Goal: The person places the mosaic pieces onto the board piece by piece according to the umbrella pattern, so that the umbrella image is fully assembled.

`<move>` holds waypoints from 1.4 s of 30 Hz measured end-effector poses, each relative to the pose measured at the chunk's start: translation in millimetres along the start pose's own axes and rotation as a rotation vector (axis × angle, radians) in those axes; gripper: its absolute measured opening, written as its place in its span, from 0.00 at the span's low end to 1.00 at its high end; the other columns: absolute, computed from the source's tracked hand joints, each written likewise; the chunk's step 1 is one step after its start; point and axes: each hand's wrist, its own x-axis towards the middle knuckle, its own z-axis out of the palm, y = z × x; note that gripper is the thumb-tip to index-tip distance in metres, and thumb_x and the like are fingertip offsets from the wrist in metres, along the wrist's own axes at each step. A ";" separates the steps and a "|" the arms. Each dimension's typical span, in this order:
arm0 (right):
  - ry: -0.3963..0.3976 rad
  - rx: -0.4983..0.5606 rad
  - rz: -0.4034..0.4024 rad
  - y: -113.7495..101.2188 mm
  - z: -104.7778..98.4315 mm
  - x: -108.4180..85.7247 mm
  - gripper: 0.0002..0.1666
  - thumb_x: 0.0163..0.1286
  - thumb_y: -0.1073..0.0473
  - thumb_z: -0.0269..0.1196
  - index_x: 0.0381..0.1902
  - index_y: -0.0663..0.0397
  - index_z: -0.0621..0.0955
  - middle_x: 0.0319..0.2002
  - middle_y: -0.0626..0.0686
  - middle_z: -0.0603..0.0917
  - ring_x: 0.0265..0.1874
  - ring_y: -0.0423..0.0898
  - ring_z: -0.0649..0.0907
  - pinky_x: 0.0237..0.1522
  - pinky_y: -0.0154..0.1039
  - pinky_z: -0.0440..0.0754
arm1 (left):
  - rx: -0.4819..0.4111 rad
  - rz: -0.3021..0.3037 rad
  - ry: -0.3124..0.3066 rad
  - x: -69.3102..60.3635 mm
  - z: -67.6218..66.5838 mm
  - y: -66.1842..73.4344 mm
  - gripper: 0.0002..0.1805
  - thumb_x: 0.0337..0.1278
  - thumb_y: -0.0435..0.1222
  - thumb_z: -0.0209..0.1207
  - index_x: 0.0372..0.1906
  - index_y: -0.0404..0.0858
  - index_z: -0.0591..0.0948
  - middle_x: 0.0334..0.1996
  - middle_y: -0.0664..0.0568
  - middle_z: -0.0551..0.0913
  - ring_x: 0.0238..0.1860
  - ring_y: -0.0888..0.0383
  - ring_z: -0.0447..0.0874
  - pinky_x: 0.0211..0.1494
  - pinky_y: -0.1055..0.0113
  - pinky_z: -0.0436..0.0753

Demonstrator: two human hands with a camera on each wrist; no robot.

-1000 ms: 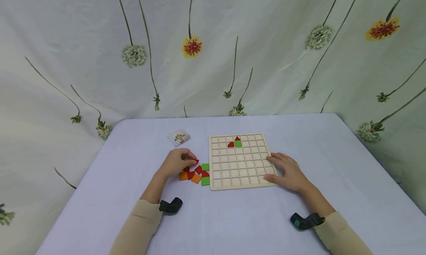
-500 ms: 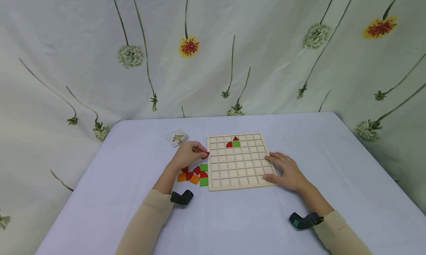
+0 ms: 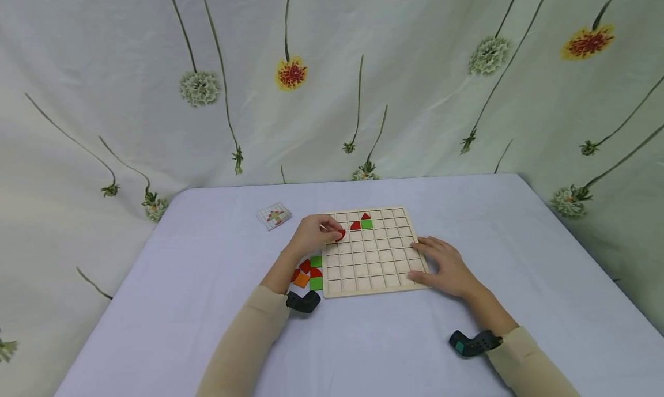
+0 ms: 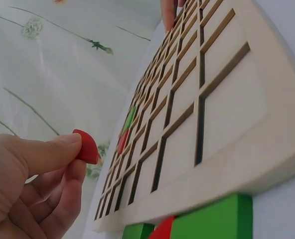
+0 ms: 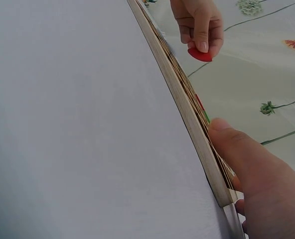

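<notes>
Between thumb and fingertips, my left hand pinches a red quarter-circle tile. It holds the tile above the left part of a wooden grid board. Set in the board's upper rows are a red triangle tile, a green square tile and a red quarter-round tile. My right hand rests on the board's right edge, fingers and thumb spread apart. In the right wrist view its thumb lies over the rim.
Left of the board lie loose tiles: green squares, an orange square and red pieces. My left forearm partly covers this pile. A small pattern card lies behind it. A flower-printed cloth hangs behind the table.
My left hand has carried the red quarter-circle tile from the loose pile rightward and away from me, over the board. The right hand stays at the board's edge.
</notes>
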 end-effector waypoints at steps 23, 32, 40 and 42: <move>-0.006 0.010 -0.004 2.6 -0.3 0.1 0.42 0.58 0.41 0.69 0.66 0.55 0.74 0.68 0.61 0.68 0.70 0.63 0.60 0.66 0.65 0.51 | -0.064 0.115 -0.066 33.5 37.7 18.4 0.10 0.64 0.33 0.61 0.48 0.37 0.82 0.35 0.50 0.81 0.37 0.55 0.79 0.35 0.66 0.77; -0.009 0.006 0.010 1.9 -0.3 0.7 0.42 0.58 0.40 0.68 0.66 0.55 0.74 0.68 0.61 0.68 0.70 0.63 0.60 0.66 0.65 0.51 | -0.044 0.105 0.004 44.0 49.4 28.6 0.13 0.65 0.32 0.58 0.52 0.38 0.84 0.35 0.49 0.81 0.40 0.52 0.79 0.34 0.67 0.76; -0.007 0.003 0.003 0.4 -0.9 0.6 0.42 0.58 0.39 0.68 0.66 0.55 0.74 0.68 0.62 0.69 0.69 0.64 0.61 0.65 0.66 0.52 | 0.000 0.053 0.047 47.2 60.4 34.1 0.11 0.64 0.36 0.61 0.49 0.41 0.85 0.34 0.51 0.84 0.35 0.55 0.80 0.38 0.64 0.76; -0.006 0.000 0.000 0.8 -1.2 0.4 0.42 0.58 0.39 0.68 0.66 0.55 0.74 0.68 0.62 0.69 0.69 0.64 0.61 0.65 0.66 0.52 | 0.012 0.050 0.054 48.6 62.6 33.6 0.11 0.64 0.36 0.61 0.49 0.41 0.86 0.32 0.52 0.84 0.33 0.56 0.79 0.38 0.63 0.75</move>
